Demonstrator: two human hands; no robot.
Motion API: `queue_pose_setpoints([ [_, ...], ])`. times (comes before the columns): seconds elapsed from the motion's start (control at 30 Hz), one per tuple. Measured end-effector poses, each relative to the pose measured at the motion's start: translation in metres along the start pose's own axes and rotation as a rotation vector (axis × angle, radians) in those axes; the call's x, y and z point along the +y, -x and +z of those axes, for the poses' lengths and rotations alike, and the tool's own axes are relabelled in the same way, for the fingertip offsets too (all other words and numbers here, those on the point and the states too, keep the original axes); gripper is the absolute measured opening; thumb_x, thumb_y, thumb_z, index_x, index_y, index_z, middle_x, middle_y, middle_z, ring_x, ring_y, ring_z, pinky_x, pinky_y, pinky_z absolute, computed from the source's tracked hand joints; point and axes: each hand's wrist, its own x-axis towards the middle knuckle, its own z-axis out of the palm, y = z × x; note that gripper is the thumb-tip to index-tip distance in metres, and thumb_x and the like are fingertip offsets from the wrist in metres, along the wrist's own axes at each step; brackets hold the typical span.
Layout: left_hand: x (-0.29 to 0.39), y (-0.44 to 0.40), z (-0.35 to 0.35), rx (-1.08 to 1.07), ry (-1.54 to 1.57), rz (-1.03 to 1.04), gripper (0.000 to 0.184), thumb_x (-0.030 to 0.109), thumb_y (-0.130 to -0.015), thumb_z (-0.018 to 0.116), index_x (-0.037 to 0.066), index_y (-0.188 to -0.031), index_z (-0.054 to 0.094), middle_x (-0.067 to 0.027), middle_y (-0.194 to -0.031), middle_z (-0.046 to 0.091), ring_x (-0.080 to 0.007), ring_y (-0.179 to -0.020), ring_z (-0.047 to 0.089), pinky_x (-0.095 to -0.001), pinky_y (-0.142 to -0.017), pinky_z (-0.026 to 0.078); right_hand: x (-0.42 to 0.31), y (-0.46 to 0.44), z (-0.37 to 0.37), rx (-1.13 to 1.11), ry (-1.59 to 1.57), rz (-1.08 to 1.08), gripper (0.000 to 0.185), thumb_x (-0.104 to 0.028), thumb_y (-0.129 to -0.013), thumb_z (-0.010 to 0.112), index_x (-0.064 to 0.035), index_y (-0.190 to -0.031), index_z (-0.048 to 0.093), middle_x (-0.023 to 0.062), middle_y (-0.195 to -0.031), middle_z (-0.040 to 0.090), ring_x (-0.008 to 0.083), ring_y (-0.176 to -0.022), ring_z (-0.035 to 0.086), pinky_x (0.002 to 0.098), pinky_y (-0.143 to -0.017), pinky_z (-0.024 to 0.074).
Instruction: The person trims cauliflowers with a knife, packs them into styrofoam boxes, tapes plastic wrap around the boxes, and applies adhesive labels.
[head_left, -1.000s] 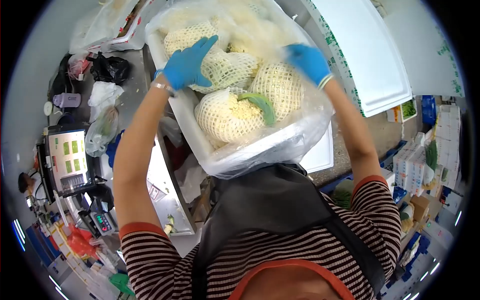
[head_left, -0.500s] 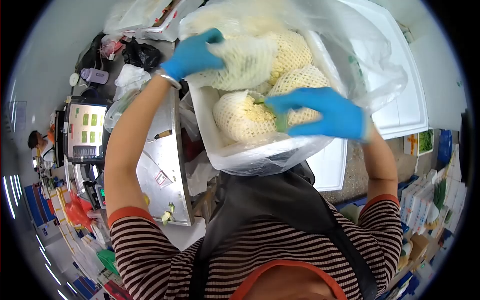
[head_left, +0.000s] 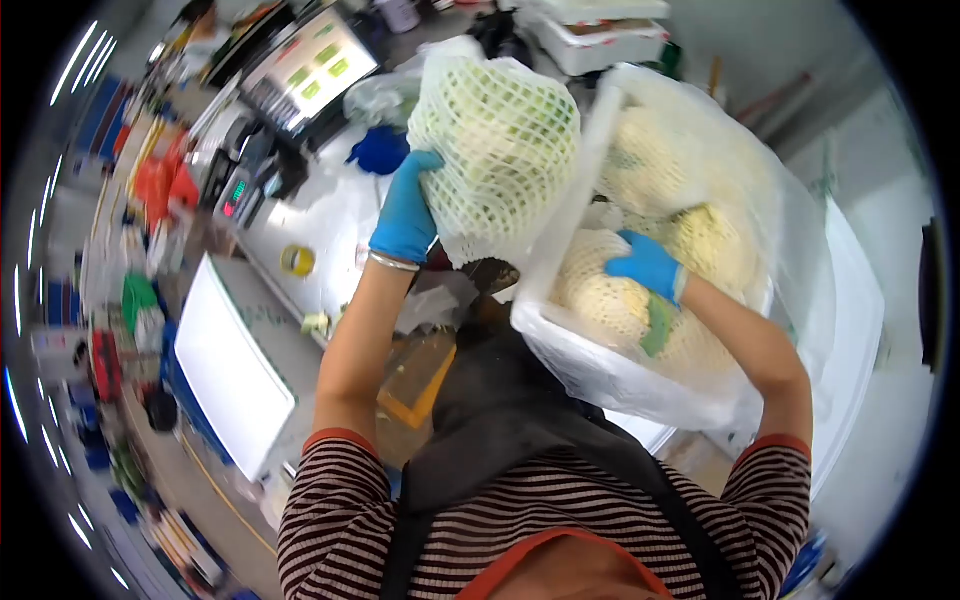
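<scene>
In my blue-gloved left hand (head_left: 408, 210) is a cauliflower (head_left: 495, 150) wrapped in white foam netting, held up left of the white foam box (head_left: 535, 318). Pale green shows through its mesh. My right hand (head_left: 645, 265), also gloved in blue, reaches into the box and rests on a netted cauliflower (head_left: 597, 290), fingers bent over its upper edge. I cannot make out whether it grips that head. Several more netted cauliflowers lie around it, one with yellowish florets (head_left: 703, 235) bare. A clear plastic liner (head_left: 640, 395) hangs over the box's near wall.
Left of me stands a metal table (head_left: 325, 215) with a lit screen (head_left: 310, 70), a scale display (head_left: 236, 193), a yellow roll (head_left: 297, 260) and a dark blue crumpled item (head_left: 380, 150). A white foam lid (head_left: 235, 365) is at lower left. Another foam box (head_left: 600, 45) stands behind.
My left hand has lifted the netted cauliflower out of the box and to the left. The right hand has moved onto another head in the box. My view has turned left.
</scene>
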Motion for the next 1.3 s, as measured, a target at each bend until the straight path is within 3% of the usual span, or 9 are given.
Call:
queue_pose_setpoints([
  [0.2, 0.040, 0.112, -0.094, 0.333, 0.054, 0.152, 0.053, 0.017, -0.078, 0.062, 0.003, -0.129, 0.053, -0.0126, -0.120, 0.063, -0.0279, -0.104, 0.063, -0.0398, -0.094, 0.051, -0.020, 0.020, -0.007, 0.130, -0.097, -0.098, 0.058, -0.013, -0.071, 0.070, 0.0021, -0.125, 0.056, 0.0135, -0.118, 0.062, 0.0223, -0.108, 0.059, 0.0350, -0.097, 0.0460],
  [0.27, 0.049, 0.155, -0.147, 0.517, -0.025, 0.342, 0.031, 0.018, -0.086, 0.059, 0.003, -0.113, 0.061, -0.0082, -0.109, 0.064, -0.0216, -0.100, 0.061, -0.0336, -0.092, 0.047, -0.023, 0.018, -0.009, 0.154, -0.011, -0.112, 0.058, -0.013, -0.070, 0.069, 0.0015, -0.125, 0.056, 0.0137, -0.117, 0.063, 0.0228, -0.108, 0.059, 0.0350, -0.098, 0.0456],
  [0.4, 0.085, 0.305, -0.322, 0.967, -1.178, 0.709, 0.044, 0.016, -0.100, 0.044, -0.004, -0.139, 0.042, -0.0155, -0.140, 0.047, -0.0256, -0.130, 0.042, -0.0383, -0.113, 0.029, -0.048, 0.028, 0.007, 0.248, 0.221, -0.081, 0.059, -0.015, -0.071, 0.068, 0.0009, -0.126, 0.055, 0.0153, -0.118, 0.063, 0.0238, -0.110, 0.059, 0.0353, -0.096, 0.0462],
  [0.43, 0.106, 0.338, -0.352, 1.066, -1.193, 0.685, 0.046, 0.020, -0.099, 0.045, -0.004, -0.139, 0.041, -0.0161, -0.140, 0.047, -0.0273, -0.129, 0.043, -0.0398, -0.112, 0.030, -0.047, 0.025, 0.013, 0.275, 0.308, -0.051, 0.059, -0.015, -0.072, 0.069, -0.0018, -0.127, 0.055, 0.0146, -0.119, 0.062, 0.0240, -0.111, 0.059, 0.0358, -0.096, 0.0462],
  [0.57, 0.199, 0.454, -0.418, 1.170, -0.948, 0.611, 0.058, 0.035, -0.096, 0.047, -0.004, -0.139, 0.040, -0.0181, -0.141, 0.045, -0.0339, -0.123, 0.045, -0.0456, -0.107, 0.033, -0.029, -0.004, 0.022, 0.333, 0.267, 0.151, 0.058, -0.020, -0.078, 0.071, -0.0042, -0.131, 0.056, 0.0152, -0.119, 0.065, 0.0231, -0.108, 0.061, 0.0339, -0.094, 0.0482],
  [0.67, 0.243, 0.471, -0.413, 1.178, -0.284, 0.597, 0.056, 0.033, -0.094, 0.051, -0.005, -0.136, 0.044, -0.0176, -0.130, 0.053, -0.0340, -0.109, 0.054, -0.0459, -0.095, 0.044, -0.070, 0.009, 0.050, 0.565, 0.378, 0.248, 0.050, -0.016, -0.074, 0.071, -0.0036, -0.122, 0.064, 0.0145, -0.110, 0.069, 0.0227, -0.098, 0.066, 0.0322, -0.089, 0.0508],
  [0.9, 0.289, 0.500, -0.526, 1.294, -0.885, 0.397, 0.057, 0.024, -0.087, 0.056, -0.005, -0.135, 0.044, -0.0171, -0.123, 0.056, -0.0293, -0.097, 0.059, -0.0407, -0.084, 0.050, -0.082, 0.037, 0.085, 1.009, 0.312, 0.226, 0.052, -0.016, -0.069, 0.072, -0.0074, -0.120, 0.067, 0.0151, -0.110, 0.069, 0.0238, -0.097, 0.066, 0.0318, -0.089, 0.0504],
  [1.03, 0.273, 0.491, -0.552, 1.345, -0.888, 0.161, 0.057, 0.028, -0.086, 0.060, -0.003, -0.132, 0.048, -0.0174, -0.120, 0.057, -0.0279, -0.096, 0.058, -0.0388, -0.085, 0.049, -0.079, 0.034, 0.079, 1.052, 0.434, 0.244, 0.052, -0.017, -0.069, 0.073, -0.0070, -0.120, 0.066, 0.0158, -0.109, 0.069, 0.0237, -0.096, 0.066, 0.0316, -0.087, 0.0510],
  [1.3, 0.220, 0.502, -0.543, 1.314, -0.507, 0.193, 0.057, 0.028, -0.086, 0.058, -0.004, -0.132, 0.048, -0.0141, -0.124, 0.057, -0.0287, -0.100, 0.058, -0.0386, -0.087, 0.047, -0.023, 0.012, 0.002, 1.007, 0.082, 0.236, 0.050, -0.013, -0.073, 0.072, -0.0057, -0.122, 0.066, 0.0140, -0.104, 0.070, 0.0197, -0.088, 0.066, 0.0294, -0.083, 0.0517],
])
